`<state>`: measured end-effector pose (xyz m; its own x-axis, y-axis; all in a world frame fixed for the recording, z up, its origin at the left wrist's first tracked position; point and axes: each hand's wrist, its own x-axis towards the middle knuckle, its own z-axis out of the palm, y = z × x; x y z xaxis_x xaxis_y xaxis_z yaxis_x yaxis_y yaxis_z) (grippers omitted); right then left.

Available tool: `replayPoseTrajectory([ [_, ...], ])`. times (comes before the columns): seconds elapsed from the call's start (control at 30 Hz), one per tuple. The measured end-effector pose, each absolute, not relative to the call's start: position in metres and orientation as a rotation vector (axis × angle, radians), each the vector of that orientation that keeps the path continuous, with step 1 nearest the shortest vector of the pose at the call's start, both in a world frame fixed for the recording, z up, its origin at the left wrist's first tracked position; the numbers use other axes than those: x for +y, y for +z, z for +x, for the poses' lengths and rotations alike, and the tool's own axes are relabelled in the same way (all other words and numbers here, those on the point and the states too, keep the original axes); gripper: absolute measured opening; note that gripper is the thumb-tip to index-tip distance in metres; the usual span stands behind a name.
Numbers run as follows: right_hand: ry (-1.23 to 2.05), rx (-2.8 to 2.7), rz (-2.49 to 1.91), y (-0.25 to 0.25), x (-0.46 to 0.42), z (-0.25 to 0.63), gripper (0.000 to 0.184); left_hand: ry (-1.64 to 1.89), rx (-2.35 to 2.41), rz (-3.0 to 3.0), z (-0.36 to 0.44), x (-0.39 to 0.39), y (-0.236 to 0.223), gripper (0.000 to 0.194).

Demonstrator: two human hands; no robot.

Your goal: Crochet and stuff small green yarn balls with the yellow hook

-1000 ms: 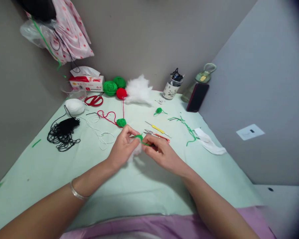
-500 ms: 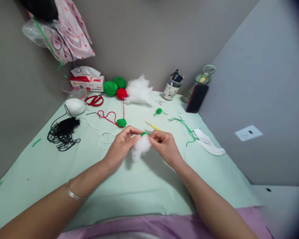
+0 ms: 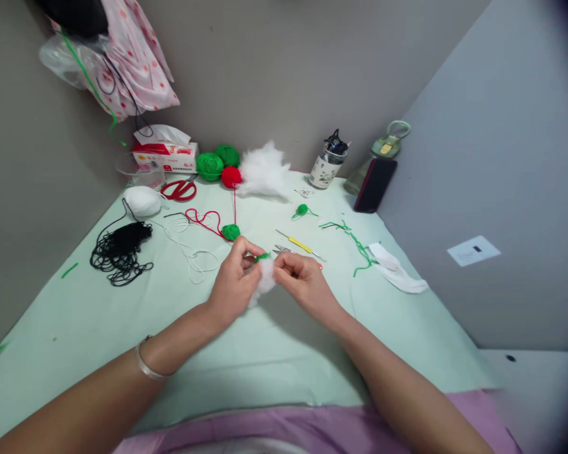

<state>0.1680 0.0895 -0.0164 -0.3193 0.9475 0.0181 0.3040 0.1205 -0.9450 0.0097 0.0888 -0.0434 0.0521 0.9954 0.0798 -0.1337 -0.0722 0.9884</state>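
My left hand [image 3: 234,280] is closed on a small green crocheted piece [image 3: 263,256], most of it hidden by the fingers. A tuft of white fibre stuffing [image 3: 267,277] spreads between both hands, against the green piece. Fingertips of my right hand [image 3: 305,280] pinch the right side of that tuft. Just beyond this hand lies a yellow-handled crochet hook [image 3: 300,244]. Partly covered by the same hand is a metal-tipped tool [image 3: 283,250], perhaps small scissors. A small green yarn piece [image 3: 231,232] rests beyond my left hand, beside a red strand.
At the back are green yarn balls [image 3: 210,166], a red ball [image 3: 231,177], a heap of stuffing [image 3: 264,170] and a tissue box [image 3: 165,156]. Black yarn [image 3: 123,249] and red scissors [image 3: 178,190] lie left. A phone [image 3: 375,185] leans at right, near green yarn scraps [image 3: 355,243].
Both hands have shifted slightly left with the green piece and the stuffing. More of the crochet hook shows now. The tuft looks less spread out between the fingers.
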Motion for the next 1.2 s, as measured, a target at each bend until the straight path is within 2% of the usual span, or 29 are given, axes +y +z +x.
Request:
replayPoseTrajectory([
  [0.17, 1.083, -1.659, -1.331, -0.018, 0.092, 0.172, 0.023, 1.172, 0.957, 1.216, 0.007, 0.084, -0.034, 0.015],
  [0.4, 1.098, -1.798, -1.288, -0.013, 0.094, 0.180, 0.025, 0.999, 0.934, 1.207, -0.001, 0.091, -0.034, 0.032],
  [0.57, 1.244, -1.854, -1.232, -0.008, 0.089, 0.177, 0.022, 1.169, 1.046, 1.269, 0.003, 0.096, -0.042, 0.021],
  [0.7, 1.233, -1.763, -1.236, -0.010, 0.087, 0.169, 0.031, 1.333, 1.106, 1.300, 0.012, 0.091, -0.047, 0.020],
  [0.9, 1.112, -1.653, -1.328, -0.020, 0.094, 0.171, 0.031, 1.214, 1.021, 1.266, 0.010, 0.081, -0.039, 0.015],
  [1.1, 1.039, -1.731, -1.312, -0.020, 0.096, 0.181, 0.030, 1.061, 0.945, 1.194, 0.002, 0.087, -0.036, 0.029],
  [1.2, 1.106, -1.826, -1.202, -0.014, 0.095, 0.183, 0.027, 1.057, 0.967, 1.174, 0.002, 0.091, -0.038, 0.029],
])
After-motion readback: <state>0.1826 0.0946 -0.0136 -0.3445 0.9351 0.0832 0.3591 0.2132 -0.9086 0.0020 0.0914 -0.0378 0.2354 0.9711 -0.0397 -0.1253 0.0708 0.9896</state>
